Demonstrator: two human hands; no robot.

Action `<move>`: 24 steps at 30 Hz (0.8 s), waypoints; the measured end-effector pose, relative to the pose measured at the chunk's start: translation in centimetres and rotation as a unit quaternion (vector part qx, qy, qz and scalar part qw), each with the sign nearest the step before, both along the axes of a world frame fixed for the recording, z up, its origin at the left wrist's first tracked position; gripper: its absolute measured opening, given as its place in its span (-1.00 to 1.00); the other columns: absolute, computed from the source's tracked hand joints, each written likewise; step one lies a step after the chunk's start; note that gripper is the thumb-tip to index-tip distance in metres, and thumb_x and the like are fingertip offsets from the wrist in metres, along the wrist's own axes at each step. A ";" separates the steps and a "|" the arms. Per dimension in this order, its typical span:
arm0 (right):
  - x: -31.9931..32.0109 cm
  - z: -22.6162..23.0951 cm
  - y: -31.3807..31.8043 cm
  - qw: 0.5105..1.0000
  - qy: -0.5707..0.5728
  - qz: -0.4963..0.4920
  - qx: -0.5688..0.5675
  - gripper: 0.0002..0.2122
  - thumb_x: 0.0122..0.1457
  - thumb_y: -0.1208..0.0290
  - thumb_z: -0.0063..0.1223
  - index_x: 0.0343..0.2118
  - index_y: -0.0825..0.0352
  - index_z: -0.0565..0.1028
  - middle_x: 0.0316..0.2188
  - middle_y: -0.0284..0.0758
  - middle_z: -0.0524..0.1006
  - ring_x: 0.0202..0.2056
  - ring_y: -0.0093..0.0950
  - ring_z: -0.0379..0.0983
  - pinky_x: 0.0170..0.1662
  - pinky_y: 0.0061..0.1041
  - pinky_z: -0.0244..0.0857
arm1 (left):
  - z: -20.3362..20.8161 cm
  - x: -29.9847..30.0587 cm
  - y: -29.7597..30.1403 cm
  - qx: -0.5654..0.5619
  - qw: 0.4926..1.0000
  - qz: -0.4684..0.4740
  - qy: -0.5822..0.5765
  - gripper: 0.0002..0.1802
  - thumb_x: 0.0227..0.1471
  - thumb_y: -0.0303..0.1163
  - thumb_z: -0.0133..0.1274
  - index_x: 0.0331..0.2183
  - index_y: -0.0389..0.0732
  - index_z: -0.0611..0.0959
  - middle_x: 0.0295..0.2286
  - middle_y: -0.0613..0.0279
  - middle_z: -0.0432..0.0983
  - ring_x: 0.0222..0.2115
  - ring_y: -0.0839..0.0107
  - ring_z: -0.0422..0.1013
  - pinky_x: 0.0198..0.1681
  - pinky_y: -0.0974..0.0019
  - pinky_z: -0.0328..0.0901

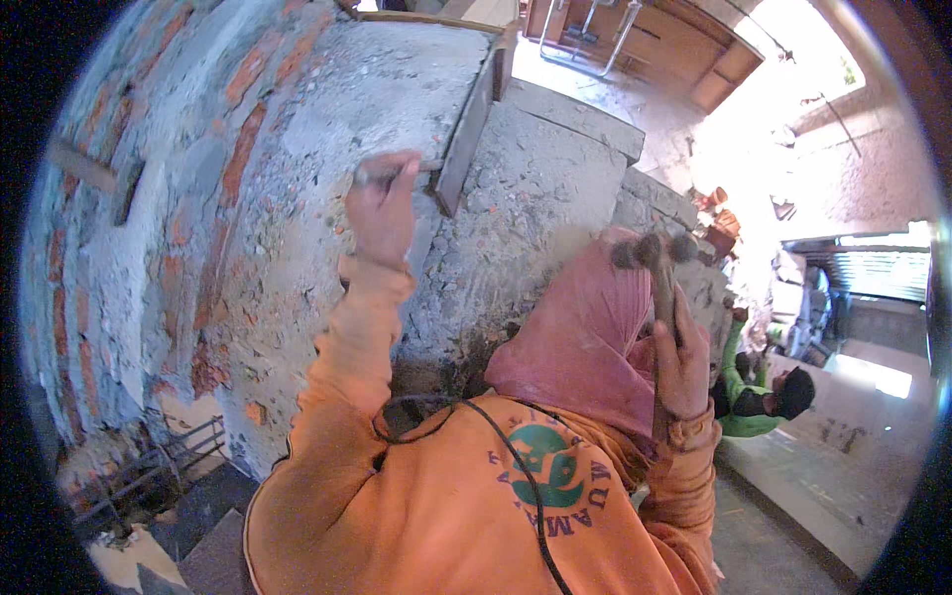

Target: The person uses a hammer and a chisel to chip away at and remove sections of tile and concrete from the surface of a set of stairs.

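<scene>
My left hand [381, 213] is closed around a short, bar-like tool, perhaps a chisel [428, 167]. Its end points right, at a narrow dark board [464, 134] standing along the edge of the rough grey masonry; motion blur hides whether they touch. My right hand [684, 367] grips the handle of a hammer [665, 297], raised in front of my right shoulder. The dark hammer head [650, 251] is up and blurred, well apart from the left hand's tool.
A crumbling plaster and brick wall [238, 169] rises on the left, with metal bars [188, 451] low beside it. A concrete ledge [575, 119] runs beyond the board. A person in green [739, 397] is at the right, near clay pots [724, 223]. A black cable [516, 456] crosses my orange top.
</scene>
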State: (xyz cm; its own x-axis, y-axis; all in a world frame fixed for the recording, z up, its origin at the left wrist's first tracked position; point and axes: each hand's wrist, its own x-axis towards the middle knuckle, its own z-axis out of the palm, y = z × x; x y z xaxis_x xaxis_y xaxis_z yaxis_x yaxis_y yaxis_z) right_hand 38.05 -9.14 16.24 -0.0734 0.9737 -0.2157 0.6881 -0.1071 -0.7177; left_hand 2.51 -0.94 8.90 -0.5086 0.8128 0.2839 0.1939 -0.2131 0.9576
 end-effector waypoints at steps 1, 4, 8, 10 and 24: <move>1.6 -0.6 -1.3 0.999 -0.008 -0.026 -0.035 -0.55 0.14 0.51 -0.12 0.12 0.44 0.21 -0.11 -0.06 0.46 -0.09 -0.32 0.43 -0.06 -0.48 0.25 | -0.9 0.3 -1.5 0.005 1.000 0.009 0.000 -0.91 -0.02 -0.60 0.07 -0.37 -0.28 0.56 -0.31 0.15 0.55 -0.26 0.46 0.43 -0.14 0.41 0.30; 5.3 -4.1 -5.3 0.995 0.036 -0.088 0.038 -0.56 0.14 0.53 -0.14 0.12 0.45 0.21 -0.01 -0.08 0.39 0.00 -0.34 0.33 0.04 -0.48 0.15 | -2.5 0.7 -3.5 0.018 0.999 0.016 0.024 -0.89 -0.02 -0.62 0.06 -0.35 -0.29 0.56 -0.28 0.11 0.53 -0.21 0.40 0.42 -0.07 0.36 0.29; 8.0 -4.2 -7.1 0.991 0.014 -0.132 -0.014 -0.56 0.15 0.52 -0.16 0.12 0.49 0.20 0.15 -0.11 0.21 0.20 -0.30 0.06 0.22 -0.45 -0.14 | -2.4 0.2 -4.2 0.012 0.989 0.006 0.144 -0.83 0.00 -0.61 0.05 -0.27 -0.31 0.52 -0.21 0.01 0.50 -0.13 0.29 0.40 -0.01 0.27 0.27; 9.3 -5.1 -8.3 0.990 0.022 -0.142 -0.012 -0.55 0.15 0.50 -0.17 0.12 0.49 0.19 0.18 -0.12 0.17 0.23 -0.27 0.01 0.24 -0.44 -0.18 | -3.0 -0.4 -5.0 0.014 0.993 0.000 0.118 -0.81 0.00 -0.59 0.05 -0.26 -0.30 0.52 -0.21 -0.02 0.49 -0.13 0.27 0.40 0.00 0.24 0.26; 11.3 -6.8 -6.5 0.995 -0.010 -0.096 0.017 -0.57 0.18 0.51 -0.21 0.12 0.52 0.19 0.13 -0.12 0.24 0.17 -0.32 0.11 0.20 -0.46 -0.10 | -1.3 -1.5 -5.4 -0.048 0.991 -0.023 0.119 -0.86 -0.04 -0.62 0.08 -0.33 -0.28 0.57 -0.19 -0.06 0.49 -0.12 0.22 0.41 0.03 0.22 0.24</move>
